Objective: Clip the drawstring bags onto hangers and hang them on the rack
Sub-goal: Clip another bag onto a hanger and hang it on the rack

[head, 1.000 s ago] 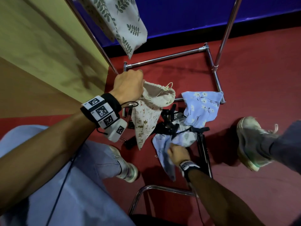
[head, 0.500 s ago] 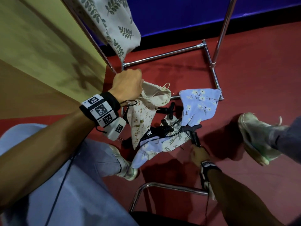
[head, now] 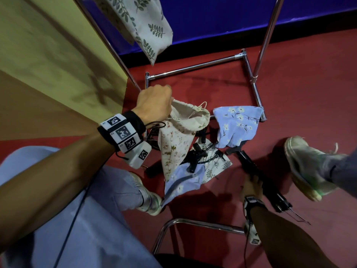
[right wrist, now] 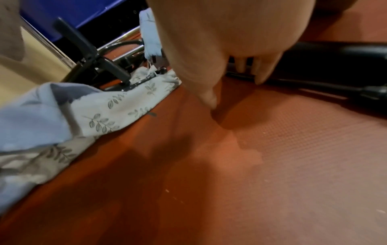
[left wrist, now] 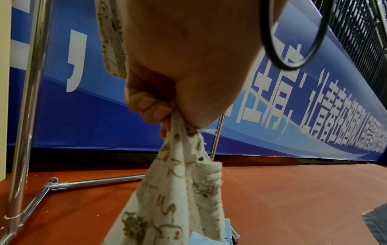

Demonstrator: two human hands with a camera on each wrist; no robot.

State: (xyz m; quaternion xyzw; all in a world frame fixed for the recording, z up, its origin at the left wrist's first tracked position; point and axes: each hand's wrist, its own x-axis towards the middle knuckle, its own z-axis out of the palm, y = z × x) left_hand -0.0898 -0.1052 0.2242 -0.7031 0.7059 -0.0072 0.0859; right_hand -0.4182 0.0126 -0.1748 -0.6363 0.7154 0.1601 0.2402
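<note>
Hanging on the rack (head: 195, 67) at twelve o'clock is one leaf-print bag (head: 143, 26), while the left hand (head: 154, 102) is pinching a cream bag (head: 179, 136) and the right hand (head: 251, 187), fingers extended, is reaching a black hanger (head: 257, 171) at four o'clock; several bags are remaining on the floor (head: 299, 84).

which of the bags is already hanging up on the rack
The cream bag with green leaf sprigs, hanging from the top of the frame. The animal-print bag is held by the left hand; the others lie on the floor.
</note>
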